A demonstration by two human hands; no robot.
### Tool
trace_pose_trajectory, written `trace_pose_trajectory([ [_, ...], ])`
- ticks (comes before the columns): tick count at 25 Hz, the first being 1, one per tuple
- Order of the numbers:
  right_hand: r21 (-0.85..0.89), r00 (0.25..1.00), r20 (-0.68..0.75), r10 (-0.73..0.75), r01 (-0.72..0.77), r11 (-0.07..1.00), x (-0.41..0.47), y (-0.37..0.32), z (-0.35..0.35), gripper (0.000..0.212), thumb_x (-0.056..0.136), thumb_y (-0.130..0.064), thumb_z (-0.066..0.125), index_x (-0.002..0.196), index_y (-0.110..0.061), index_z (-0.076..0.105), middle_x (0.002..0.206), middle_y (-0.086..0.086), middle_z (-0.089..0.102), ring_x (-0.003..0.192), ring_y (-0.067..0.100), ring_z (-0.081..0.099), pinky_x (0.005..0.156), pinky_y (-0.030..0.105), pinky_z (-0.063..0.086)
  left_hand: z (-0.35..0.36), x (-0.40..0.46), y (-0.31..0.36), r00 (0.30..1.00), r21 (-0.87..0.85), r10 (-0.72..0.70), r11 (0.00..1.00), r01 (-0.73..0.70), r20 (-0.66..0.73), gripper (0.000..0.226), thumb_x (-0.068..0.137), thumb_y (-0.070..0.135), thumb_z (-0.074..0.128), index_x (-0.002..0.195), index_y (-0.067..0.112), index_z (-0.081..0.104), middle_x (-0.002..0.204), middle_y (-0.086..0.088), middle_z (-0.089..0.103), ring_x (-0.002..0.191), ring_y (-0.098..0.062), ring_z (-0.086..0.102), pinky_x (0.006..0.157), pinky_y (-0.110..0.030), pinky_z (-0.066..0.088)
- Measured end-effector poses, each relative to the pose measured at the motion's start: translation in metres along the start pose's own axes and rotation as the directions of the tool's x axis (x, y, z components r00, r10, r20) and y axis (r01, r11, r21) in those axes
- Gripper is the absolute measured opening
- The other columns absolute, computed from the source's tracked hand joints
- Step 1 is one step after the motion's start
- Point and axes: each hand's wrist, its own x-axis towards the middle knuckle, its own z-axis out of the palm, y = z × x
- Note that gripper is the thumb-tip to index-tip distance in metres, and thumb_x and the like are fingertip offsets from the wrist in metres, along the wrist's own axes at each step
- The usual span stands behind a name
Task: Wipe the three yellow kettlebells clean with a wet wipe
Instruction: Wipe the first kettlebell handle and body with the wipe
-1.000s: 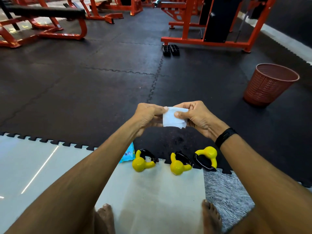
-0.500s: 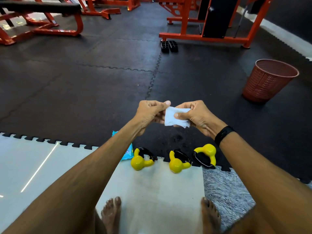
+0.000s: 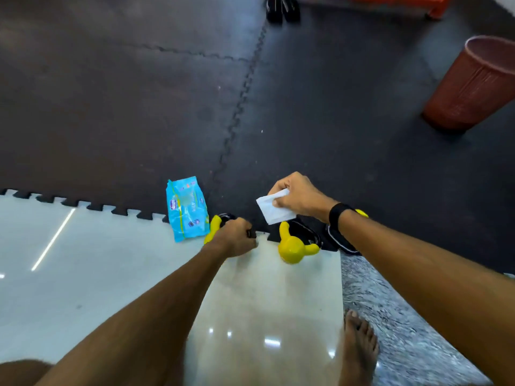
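The left hand [image 3: 235,238] has its fingers curled around the black handle of the left yellow plastic kettlebell [image 3: 213,228]. The right hand [image 3: 299,197] pinches a white folded wet wipe [image 3: 271,210], just above the middle yellow kettlebell [image 3: 294,246]. No wiping yet, I think; next the wipe must meet the gripped one.

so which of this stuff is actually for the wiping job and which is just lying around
For the job:
wet wipe in right hand
left kettlebell, gripped by left hand
middle kettlebell
right kettlebell
wipes pack

Lying about:
red basket
black blocks
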Motion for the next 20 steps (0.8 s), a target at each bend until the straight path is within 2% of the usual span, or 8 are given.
trace_pose_trajectory([
  [2,-0.011,1.000,0.019,0.011,-0.011,1.000,0.023,0.026,0.019,0.016,0.074,0.001,0.066,0.083,-0.009,0.075,0.077,0.005,0.068,0.073,0.010,0.059,0.046,0.003,0.037,0.029,0.021,-0.016,0.999,0.155,-0.035,0.987,0.035,0.002,0.038,0.080,0.039,0.065,0.108,0.015,0.058,0.119,-0.012,0.060,0.120,-0.029,0.049,0.109,-0.040,0.026],
  [5,-0.031,0.999,0.026,0.020,-0.019,0.999,0.051,0.055,0.049,0.018,0.074,0.002,0.066,0.085,-0.008,0.076,0.077,0.003,0.067,0.075,0.009,0.059,0.049,0.005,0.039,0.059,0.051,-0.026,0.993,0.334,-0.082,0.941,0.051,0.079,0.064,0.082,0.041,0.062,0.134,0.013,0.040,0.141,-0.013,0.045,0.137,-0.032,0.032,0.115,-0.049,0.010],
  [9,-0.036,0.993,0.113,0.030,-0.026,0.999,0.066,0.072,0.086,0.021,0.075,0.004,0.061,0.087,-0.005,0.076,0.085,0.010,0.073,0.080,0.016,0.065,0.060,0.020,0.047,0.082,0.063,-0.023,0.991,0.331,-0.128,0.934,0.133,-0.037,0.086,0.083,0.027,0.058,0.146,-0.002,0.007,0.139,-0.019,0.046,0.133,-0.035,0.040,0.117,-0.051,-0.002],
  [11,-0.047,0.991,0.128,0.046,-0.041,0.998,0.062,0.079,0.097,0.022,0.076,0.005,0.059,0.088,-0.003,0.075,0.089,0.015,0.073,0.083,0.020,0.066,0.065,0.024,0.048,0.088,0.056,-0.029,0.990,0.396,-0.097,0.909,0.128,-0.098,0.090,0.081,0.024,0.057,0.146,-0.007,0.002,0.129,-0.022,0.055,0.122,-0.037,0.050,0.117,-0.050,0.002],
  [14,-0.095,0.989,0.130,0.065,-0.053,0.994,0.048,0.085,0.096,0.019,0.078,0.003,0.060,0.087,-0.005,0.075,0.090,0.016,0.073,0.085,0.020,0.065,0.067,0.026,0.047,0.096,0.035,-0.043,0.997,0.525,0.019,0.851,0.020,-0.070,0.092,0.082,0.025,0.053,0.146,-0.010,-0.003,0.127,-0.026,0.056,0.114,-0.037,0.056,0.116,-0.050,0.007],
  [16,-0.081,0.992,0.112,0.064,-0.055,0.995,0.042,0.082,0.090,0.020,0.078,0.003,0.059,0.087,-0.006,0.075,0.091,0.016,0.073,0.086,0.022,0.066,0.067,0.026,0.048,0.096,0.027,-0.048,0.991,0.495,0.070,0.869,-0.007,-0.110,0.089,0.082,0.022,0.053,0.146,-0.009,0.000,0.118,-0.022,0.062,0.111,-0.035,0.058,0.114,-0.047,0.013],
  [18,-0.038,0.995,0.068,0.069,-0.066,0.997,0.037,0.077,0.082,0.021,0.077,0.003,0.059,0.087,-0.006,0.075,0.091,0.015,0.072,0.086,0.023,0.066,0.066,0.026,0.047,0.077,0.029,-0.046,0.971,0.301,0.005,0.951,0.070,-0.241,0.071,0.078,0.017,0.056,0.138,-0.004,0.026,0.105,-0.016,0.067,0.105,-0.036,0.059,0.103,-0.042,0.026],
  [20,-0.003,0.997,0.044,0.066,-0.066,0.998,0.032,0.073,0.079,0.022,0.077,0.004,0.059,0.088,-0.006,0.075,0.091,0.013,0.072,0.084,0.021,0.065,0.065,0.024,0.045,0.052,0.030,-0.051,0.930,0.002,-0.168,0.984,0.179,-0.328,0.029,0.073,0.012,0.061,0.100,0.004,0.054,0.087,-0.017,0.063,0.095,-0.040,0.060,0.083,-0.037,0.037],
])
